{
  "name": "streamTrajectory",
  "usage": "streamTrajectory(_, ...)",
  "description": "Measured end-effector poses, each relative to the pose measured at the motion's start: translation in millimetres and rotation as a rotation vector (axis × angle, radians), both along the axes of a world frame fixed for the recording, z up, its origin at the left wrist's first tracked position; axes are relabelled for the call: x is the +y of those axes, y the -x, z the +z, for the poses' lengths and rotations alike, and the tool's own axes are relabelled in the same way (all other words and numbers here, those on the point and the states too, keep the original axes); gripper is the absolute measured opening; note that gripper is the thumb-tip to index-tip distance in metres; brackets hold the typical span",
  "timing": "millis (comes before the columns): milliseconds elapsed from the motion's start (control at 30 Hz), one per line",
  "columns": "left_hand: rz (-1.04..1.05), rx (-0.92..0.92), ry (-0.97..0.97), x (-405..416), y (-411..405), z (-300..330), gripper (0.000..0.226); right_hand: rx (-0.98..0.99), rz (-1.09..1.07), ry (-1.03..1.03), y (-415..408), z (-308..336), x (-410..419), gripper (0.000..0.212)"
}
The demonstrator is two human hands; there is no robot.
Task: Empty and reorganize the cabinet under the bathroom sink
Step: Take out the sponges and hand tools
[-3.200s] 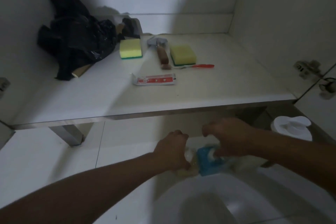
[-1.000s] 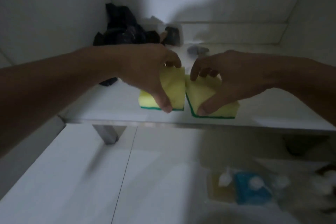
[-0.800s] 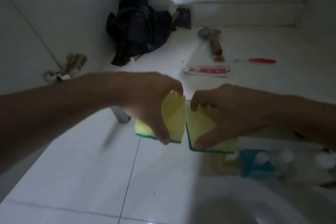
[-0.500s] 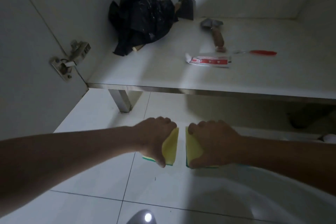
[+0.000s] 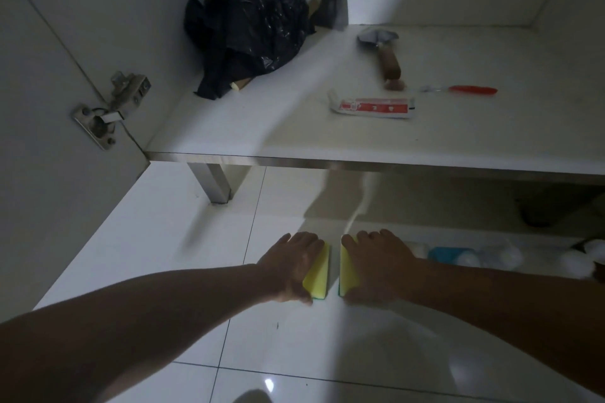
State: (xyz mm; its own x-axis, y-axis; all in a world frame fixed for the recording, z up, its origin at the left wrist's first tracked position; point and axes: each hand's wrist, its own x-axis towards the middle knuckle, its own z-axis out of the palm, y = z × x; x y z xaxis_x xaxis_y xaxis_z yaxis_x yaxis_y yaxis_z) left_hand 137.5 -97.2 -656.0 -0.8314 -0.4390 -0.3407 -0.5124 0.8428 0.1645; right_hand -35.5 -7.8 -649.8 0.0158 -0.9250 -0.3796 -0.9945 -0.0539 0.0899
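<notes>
My left hand (image 5: 291, 267) grips a yellow sponge with a green underside (image 5: 318, 275) down on the white floor tiles in front of the cabinet. Right beside it, my right hand (image 5: 376, 267) grips a second yellow sponge (image 5: 346, 268), a narrow gap between the two. Inside the open cabinet, on its white floor (image 5: 248, 127), lie a crumpled black plastic bag (image 5: 248, 29), a red-and-white tube (image 5: 373, 106), a wooden-handled tool (image 5: 384, 52) and a red-handled tool (image 5: 465, 89).
The open left cabinet door with its metal hinge (image 5: 108, 108) stands at the left. A metal cabinet leg (image 5: 212, 185) stands on the tiles. A blue bottle (image 5: 451, 253) and white containers (image 5: 504, 257) sit on the floor right of my hands. A white rounded basin edge (image 5: 442, 353) lies below.
Both hands took the two sponges off the cabinet floor, carried them out and down, and now hold them against the floor tiles. The view tilted downward.
</notes>
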Motion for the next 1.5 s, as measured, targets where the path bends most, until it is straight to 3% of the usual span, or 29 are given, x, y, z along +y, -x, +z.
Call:
streamTrajectory(233,0.000,-0.058,0.035,3,4,18,0.117,0.011,-0.010,-0.035,2,33,2,0.094)
streamTrajectory(333,0.050,0.115,-0.075,4,11,58,0.085,-0.049,-0.029,0.016,5,84,0,0.071)
streamTrajectory(433,0.051,0.313,-0.049,-1,17,112,0.055,-0.167,-0.111,0.084,13,145,-5,0.056)
streamTrajectory(600,0.158,0.708,-0.021,-43,29,184,0.031,-0.246,-0.157,0.302,41,219,-28,0.037)
streamTrajectory(667,0.231,0.760,0.016,-72,37,198,0.027,-0.259,-0.171,0.360,54,236,-45,0.031)
streamTrajectory(933,0.322,0.649,0.141,-175,77,197,0.021,-0.256,-0.273,0.527,99,240,-138,0.020)
streamTrajectory(1067,0.309,0.503,0.146,-198,97,185,0.031,-0.123,-0.292,0.483,110,232,-175,0.030)
streamTrajectory(1200,0.345,0.401,0.162,-225,107,177,0.051,-0.143,-0.290,0.490,132,213,-203,0.022)
streamTrajectory(1267,0.392,0.395,0.150,-242,108,173,0.060,-0.150,-0.292,0.488,141,204,-213,0.034)
streamTrajectory(1367,0.449,0.423,0.209,-263,109,169,0.065,-0.163,-0.335,0.532,152,190,-224,0.028)
streamTrajectory(1500,0.540,0.523,0.386,-277,113,165,0.049,-0.120,-0.417,0.585,167,173,-244,0.017)
